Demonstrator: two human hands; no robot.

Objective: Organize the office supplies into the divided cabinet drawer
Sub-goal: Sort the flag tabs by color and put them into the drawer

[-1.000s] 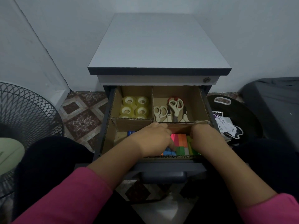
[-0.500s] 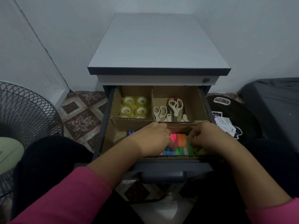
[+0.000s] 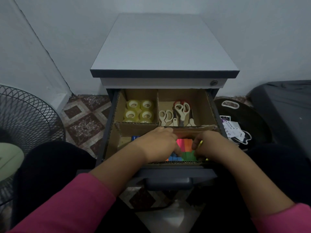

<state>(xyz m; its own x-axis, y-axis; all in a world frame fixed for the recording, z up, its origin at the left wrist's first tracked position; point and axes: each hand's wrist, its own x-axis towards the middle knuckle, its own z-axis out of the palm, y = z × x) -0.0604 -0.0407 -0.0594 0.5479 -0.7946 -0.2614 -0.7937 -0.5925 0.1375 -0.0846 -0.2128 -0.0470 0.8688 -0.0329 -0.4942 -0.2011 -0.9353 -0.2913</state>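
Open drawer of a grey cabinet, lined with cardboard dividers into compartments. Far left compartment: tape rolls, four counted from above in a two-by-two block, the edges of more showing beneath. Far right compartment: scissors, three pairs with cream handles and a fourth red-handled pair behind them, handles toward the far edge of the drawer. Near compartment: coloured sticky-note pads in pink, orange, green and blue, count unclear under the hands; something blue at its left, partly hidden. Left hand palm down over the pads, thumb touching them, fingers bent, grip not discernible. Right hand with fingers curled, pinching the right side of the pads. Pink sleeves on both arms.
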